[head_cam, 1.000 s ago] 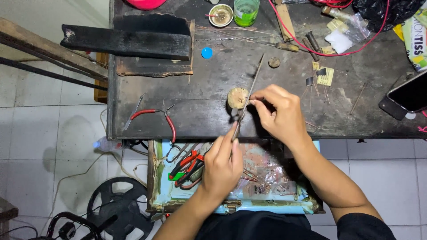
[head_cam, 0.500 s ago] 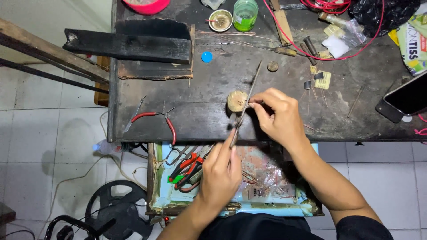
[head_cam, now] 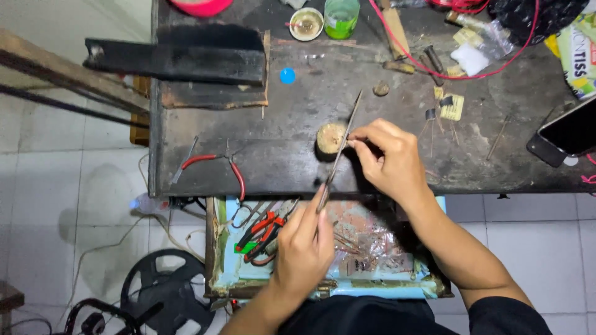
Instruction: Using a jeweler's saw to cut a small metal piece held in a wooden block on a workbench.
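My left hand grips the lower end of a long thin metal file that slants up across the dark workbench. My right hand pinches something small against the blade at its middle; the piece itself is too small to make out. Just left of my right fingers a small round tan disc sits on the bench, with the blade passing over its right edge. Both hands hover at the bench's near edge.
Red-handled pliers lie at the bench's left. An open drawer below holds several red and green hand tools. A black slab, a blue cap, a small bowl, a green cup, a red wire and a phone lie around.
The view has drifted slightly, so the bench sits a little lower in frame. Both hands keep their grip on the file at the same spot.
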